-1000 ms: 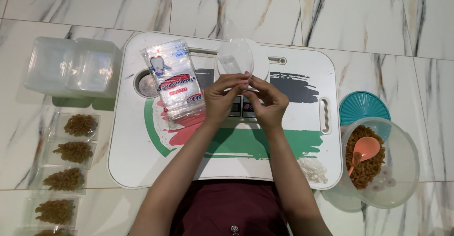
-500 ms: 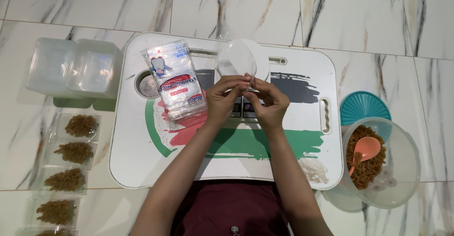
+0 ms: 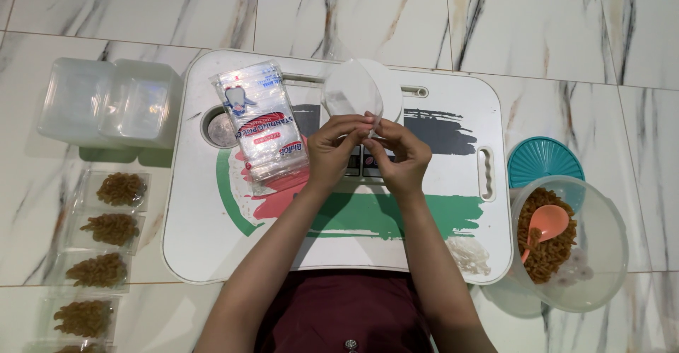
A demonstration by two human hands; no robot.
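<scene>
My left hand (image 3: 338, 148) and my right hand (image 3: 397, 156) meet over the middle of a white lap tray (image 3: 212, 240). Together they pinch the top edge of a small clear plastic pouch (image 3: 351, 93), which stands up beyond the fingers and looks empty. A stack of the same clear pouches in its printed wrapper (image 3: 260, 123) lies on the tray just left of my left hand. A small digital scale sits under my hands, mostly hidden by them.
A clear bowl (image 3: 601, 254) of brown spiral pasta with a pink spoon (image 3: 546, 224) stands at the right, by a teal lid (image 3: 541, 160). Several filled pouches (image 3: 106, 229) lie in a column at the left. Clear lidded boxes (image 3: 106, 102) sit beyond them.
My fingers have shifted slightly on the pouch's edge; the pouch stays upright in the same place. Nothing else has moved.
</scene>
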